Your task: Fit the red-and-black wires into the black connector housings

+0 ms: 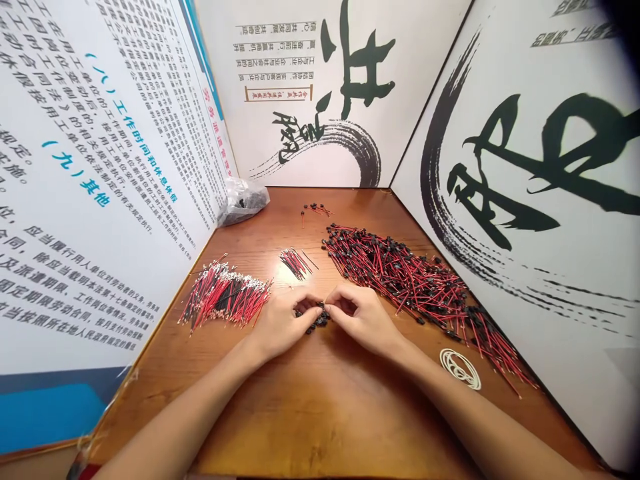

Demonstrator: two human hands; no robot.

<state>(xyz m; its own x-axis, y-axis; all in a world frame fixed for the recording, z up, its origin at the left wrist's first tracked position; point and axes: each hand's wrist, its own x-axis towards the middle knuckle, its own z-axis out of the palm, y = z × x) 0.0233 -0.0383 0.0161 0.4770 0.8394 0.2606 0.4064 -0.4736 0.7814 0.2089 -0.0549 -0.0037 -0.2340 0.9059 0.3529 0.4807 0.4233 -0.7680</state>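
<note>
My left hand (287, 320) and my right hand (361, 320) meet over the middle of the table, thumbs and fingers pinched almost tip to tip. Whatever lies in either pinch is too small and too hidden to name. Right beneath the fingertips is a little heap of small black plastic pieces (318, 325), partly covered by the hands. Just beyond them lies a small bunch of red and black wires (296, 263). A larger pile of red and black wires with pale ends (225, 297) is beside my left hand.
To the right spreads a big heap of red wires with black connectors (395, 273). Pale rubber bands (460, 369) lie near my right forearm. Several loose wires (316, 210) are at the back, and a clear plastic bag (245, 203) stands in the left corner. Printed panels enclose the wooden table (300, 413).
</note>
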